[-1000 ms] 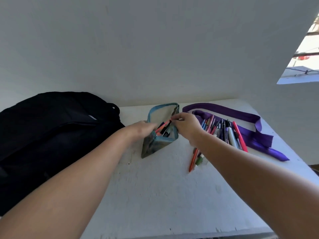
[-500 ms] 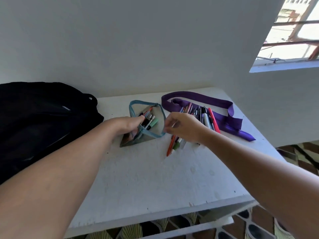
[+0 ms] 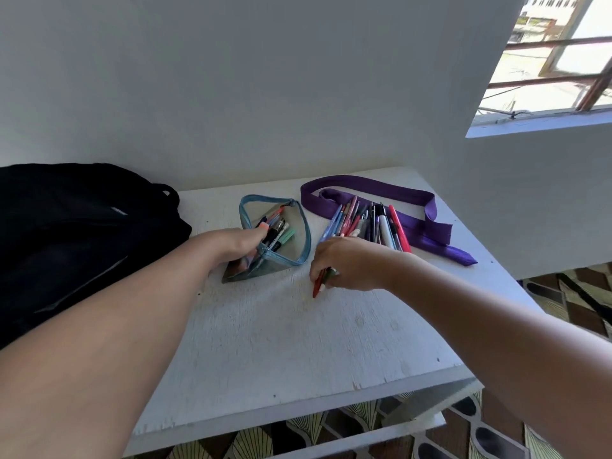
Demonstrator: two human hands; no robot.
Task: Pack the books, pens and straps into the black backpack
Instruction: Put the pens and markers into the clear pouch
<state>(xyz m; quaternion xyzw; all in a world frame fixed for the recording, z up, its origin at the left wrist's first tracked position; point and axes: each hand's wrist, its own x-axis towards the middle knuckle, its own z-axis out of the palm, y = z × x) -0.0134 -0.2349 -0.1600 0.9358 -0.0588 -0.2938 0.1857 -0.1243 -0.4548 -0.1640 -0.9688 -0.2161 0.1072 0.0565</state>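
A blue-edged clear pencil pouch point(image 3: 299, 226) lies open on the white table point(image 3: 291, 342), with several pens inside. My left hand point(image 3: 236, 241) grips the pouch's near left edge and holds it open. To its right, my right hand point(image 3: 347, 263) curls round a red pen and a green one point(image 3: 323, 279) lying on the table. A pile of loose pens point(image 3: 371, 223) lies just beyond that hand, on a purple strap point(image 3: 381, 193). The black backpack point(image 3: 73, 233) sits at the table's left. No books are in view.
A white wall rises right behind the table. A window point(image 3: 556, 58) is at the upper right. Patterned floor tiles point(image 3: 563, 293) show past the table's right and front edges.
My right hand has left the pouch mouth and come down to the right onto the red and green pens on the table. My left hand still holds the pouch. The view has shifted right and down.
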